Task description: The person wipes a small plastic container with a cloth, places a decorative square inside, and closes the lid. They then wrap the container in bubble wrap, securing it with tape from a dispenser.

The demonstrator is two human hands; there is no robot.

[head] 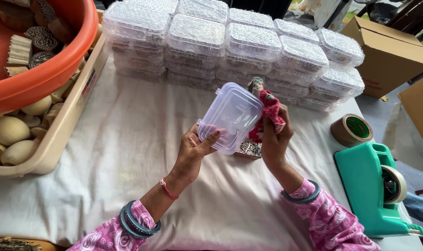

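My left hand (193, 151) grips a clear plastic box (230, 116) by its lower edge, tilted up above the white cloth. My right hand (274, 139) holds a bunched red patterned cloth (269, 109) pressed against the box's right side. Just under the two hands a small carved wooden block (248, 149) with a black and white pattern lies on the table. Both wrists wear bangles and pink patterned sleeves.
Stacks of filled clear plastic boxes (234, 46) line the far side. At left stand an orange tub (48, 60) of carved blocks and a beige tray (58, 135) of wooden pieces. A brown tape roll (352, 130), teal tape dispenser (374, 186) and cardboard box (388, 56) sit at right.
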